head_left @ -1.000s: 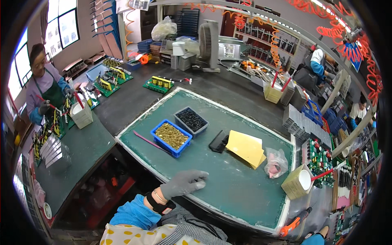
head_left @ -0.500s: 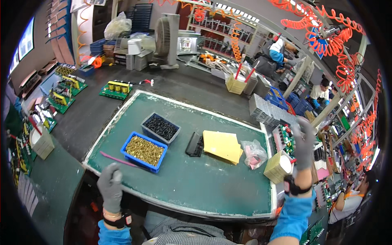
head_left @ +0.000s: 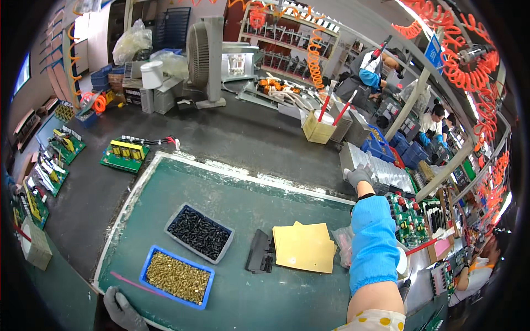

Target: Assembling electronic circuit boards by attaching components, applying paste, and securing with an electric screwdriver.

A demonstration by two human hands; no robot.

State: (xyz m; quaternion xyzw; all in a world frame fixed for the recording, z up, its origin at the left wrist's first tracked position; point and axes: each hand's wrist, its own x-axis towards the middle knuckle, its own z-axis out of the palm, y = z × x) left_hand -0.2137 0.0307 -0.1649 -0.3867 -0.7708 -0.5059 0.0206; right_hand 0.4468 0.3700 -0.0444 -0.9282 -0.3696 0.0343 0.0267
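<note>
Grey metal parts [head_left: 387, 172] by right fingers [head_left: 355, 175], sleeve [head_left: 374, 240] part-hiding bag [head_left: 343, 243]

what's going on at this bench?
A person in grey gloves has the right hand stretched out to the stack of silver metal parts past the mat's far right; whether it grips one can't be told. The left hand, seemingly empty, is at the green mat's near left corner, by the pink strip. On the mat sit a blue bin of brass-coloured pieces, a grey bin of black ones and yellow sheets.
</note>
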